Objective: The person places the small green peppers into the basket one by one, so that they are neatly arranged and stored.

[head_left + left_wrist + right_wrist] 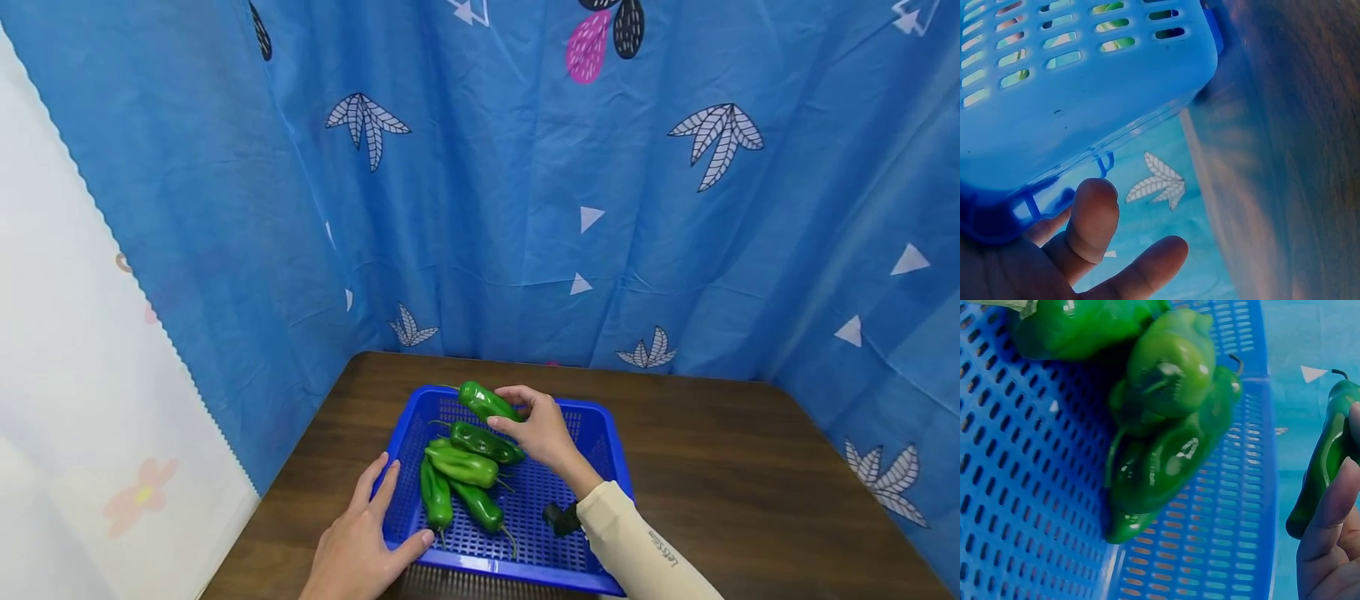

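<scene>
My right hand pinches a green pepper between thumb and fingers, above the far side of a blue plastic basket. In the right wrist view this held pepper is at the right edge, its dark stem pointing up. Several other green peppers lie heaped in the basket's left half, among them a lighter green pepper on top. My left hand rests at the basket's front left corner, with its fingers spread along the left rim and its thumb at the front rim. In the left wrist view its fingers extend beside the rim.
The basket stands on a dark brown wooden table. A black object shows beside the right sleeve, partly hidden by it. A blue patterned curtain hangs behind the table, and a white cloth is at the left.
</scene>
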The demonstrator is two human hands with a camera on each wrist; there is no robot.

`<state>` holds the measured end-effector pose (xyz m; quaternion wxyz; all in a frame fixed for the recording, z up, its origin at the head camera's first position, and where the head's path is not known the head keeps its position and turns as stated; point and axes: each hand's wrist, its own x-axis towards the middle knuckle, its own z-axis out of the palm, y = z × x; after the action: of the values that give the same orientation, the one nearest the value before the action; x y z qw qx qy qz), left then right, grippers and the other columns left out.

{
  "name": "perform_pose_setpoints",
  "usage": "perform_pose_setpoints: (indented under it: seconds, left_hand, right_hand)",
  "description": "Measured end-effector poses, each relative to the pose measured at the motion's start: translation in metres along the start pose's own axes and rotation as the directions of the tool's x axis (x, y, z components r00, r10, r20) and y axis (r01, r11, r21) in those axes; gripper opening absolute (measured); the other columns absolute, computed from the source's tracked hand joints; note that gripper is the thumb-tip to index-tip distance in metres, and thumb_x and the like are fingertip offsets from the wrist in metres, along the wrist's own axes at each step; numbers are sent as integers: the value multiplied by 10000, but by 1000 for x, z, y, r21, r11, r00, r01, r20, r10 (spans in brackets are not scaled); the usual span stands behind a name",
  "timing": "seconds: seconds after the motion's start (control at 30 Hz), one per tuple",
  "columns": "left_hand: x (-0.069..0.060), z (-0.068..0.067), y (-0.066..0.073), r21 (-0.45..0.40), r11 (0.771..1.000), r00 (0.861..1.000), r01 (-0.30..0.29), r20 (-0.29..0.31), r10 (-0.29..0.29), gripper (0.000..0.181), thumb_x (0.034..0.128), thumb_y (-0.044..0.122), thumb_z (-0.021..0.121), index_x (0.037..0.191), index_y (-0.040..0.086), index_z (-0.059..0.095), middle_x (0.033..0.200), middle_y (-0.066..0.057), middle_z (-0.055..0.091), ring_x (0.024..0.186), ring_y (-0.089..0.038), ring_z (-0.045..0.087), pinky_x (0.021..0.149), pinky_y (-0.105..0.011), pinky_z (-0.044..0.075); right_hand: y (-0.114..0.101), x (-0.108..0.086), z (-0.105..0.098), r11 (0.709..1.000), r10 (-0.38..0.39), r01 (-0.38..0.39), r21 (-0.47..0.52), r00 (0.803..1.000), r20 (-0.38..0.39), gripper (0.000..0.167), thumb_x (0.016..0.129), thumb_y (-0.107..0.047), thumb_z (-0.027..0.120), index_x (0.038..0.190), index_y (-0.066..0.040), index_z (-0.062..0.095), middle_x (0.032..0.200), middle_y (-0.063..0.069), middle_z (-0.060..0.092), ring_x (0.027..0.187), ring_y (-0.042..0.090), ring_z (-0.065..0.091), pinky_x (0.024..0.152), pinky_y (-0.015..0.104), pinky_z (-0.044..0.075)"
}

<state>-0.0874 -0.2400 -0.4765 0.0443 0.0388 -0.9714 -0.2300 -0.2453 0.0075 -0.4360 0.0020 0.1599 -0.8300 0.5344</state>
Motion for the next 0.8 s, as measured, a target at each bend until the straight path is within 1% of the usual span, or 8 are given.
perform_pose_setpoints:
  seconds: [0.07, 0.17, 0.3, 0.4, 0.47, 0.57, 0.7, 0.8]
  left_hand:
    - [0, 1, 1, -1, 1000, 1000, 4, -1, -4, 1054, 765, 815, 608, 1581, 206, 335, 1653, 18, 209, 1094, -326, 677, 693, -518, 560]
    - [0, 1, 1, 2, 1000, 1000, 7, 0, -7, 1055, 760, 817, 609, 1579, 209, 341, 1653, 15, 208, 1122, -336, 666, 720, -560, 556]
    - [0, 1, -1, 8, 1000, 1000, 6, 1, -6, 1062, 758, 827, 601, 1582, 214, 333, 1654, 15, 200, 1120, -337, 666, 721, -571, 552]
    - [0, 1, -2, 11, 1000, 1000, -6, -13, 6, 1058, 760, 826, 601, 1582, 216, 333, 1652, 18, 203, 1107, -334, 673, 704, -547, 557]
    - [0, 2, -2, 13, 1000, 1000, -14, -21, 15, 1052, 764, 824, 600, 1582, 218, 334, 1651, 22, 205, 1098, -330, 679, 697, -528, 559]
    - [-1, 2, -2, 13, 1000, 1000, -18, -21, 18, 1048, 765, 822, 601, 1581, 219, 336, 1650, 20, 207, 1105, -331, 678, 698, -527, 561]
    - [-1, 2, -1, 11, 1000, 1000, -11, -10, 11, 1052, 765, 827, 595, 1583, 220, 331, 1652, 19, 204, 1110, -335, 675, 700, -537, 559]
    - [0, 1, 0, 10, 1000, 1000, -7, -8, 7, 1057, 763, 829, 594, 1583, 217, 329, 1654, 16, 201, 1119, -340, 672, 697, -530, 563]
  right_hand:
    - [3, -1, 3, 1000, 3, -3, 3, 1000, 13, 397, 830, -222, 832, 1204, -242, 702, 1110, 7, 708, 885, 192, 641, 588, 320, 553]
    - [7, -2, 6, 1000, 16, -17, 17, 999, 46, 395, 831, -217, 831, 1205, -235, 702, 1116, 26, 705, 860, 178, 647, 557, 379, 566]
    - [14, 0, 11, 1000, 27, -28, 3, 994, 101, 404, 837, -235, 826, 1220, -230, 697, 1115, 39, 698, 872, 170, 652, 570, 412, 580]
    - [20, 1, 12, 1000, 24, -21, -23, 992, 123, 405, 836, -243, 827, 1219, -222, 696, 1097, 36, 696, 874, 161, 651, 561, 357, 573]
    - [23, 2, 13, 999, 12, -6, -49, 992, 124, 395, 829, -236, 834, 1201, -207, 704, 1082, 33, 709, 873, 158, 654, 566, 322, 564]
    - [27, 1, 14, 995, -16, 29, -97, 990, 137, 374, 827, -226, 834, 1179, -201, 712, 1077, 15, 723, 892, 153, 664, 645, 302, 562]
    - [30, 0, 16, 985, -48, 77, -152, 980, 191, 364, 843, -233, 820, 1190, -213, 710, 1110, -1, 725, 966, 164, 681, 790, 327, 557]
    - [31, 0, 18, 980, -66, 107, -170, 971, 232, 372, 862, -248, 803, 1219, -218, 704, 1141, -3, 715, 1016, 186, 677, 827, 352, 556]
